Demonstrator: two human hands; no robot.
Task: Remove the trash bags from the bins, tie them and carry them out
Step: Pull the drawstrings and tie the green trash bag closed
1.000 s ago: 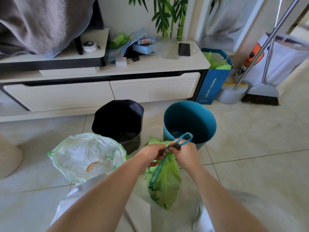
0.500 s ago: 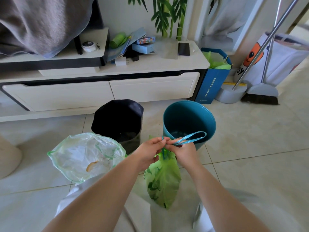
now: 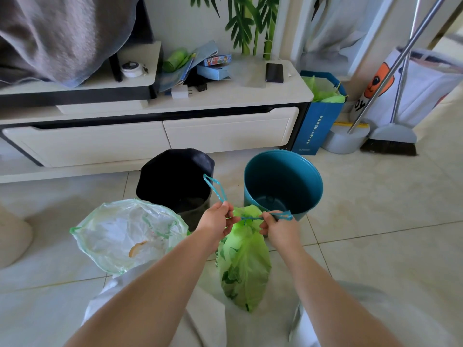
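Note:
A green trash bag (image 3: 244, 261) hangs between my hands over the tiled floor, its neck cinched by a blue drawstring. My left hand (image 3: 217, 219) pinches one drawstring loop (image 3: 215, 187), which sticks up to the left. My right hand (image 3: 278, 227) pinches the other loop (image 3: 284, 216), pulled out to the right. A knot sits between the hands. To the left, a second, pale green bag (image 3: 125, 234) stands wide open with white trash inside. Behind it is a black bin (image 3: 175, 179); a teal bin (image 3: 283, 181) stands to the right.
A low white TV cabinet (image 3: 155, 136) runs along the back with a phone (image 3: 274, 72) and boxes on top. A blue paper bag (image 3: 322, 113), a broom and dustpan (image 3: 390, 139) stand at the right. My knees fill the bottom edge.
My hands have drawn apart, pulling the drawstring loops out to either side and tightening the knot at the green bag's neck. The left loop now points up and left.

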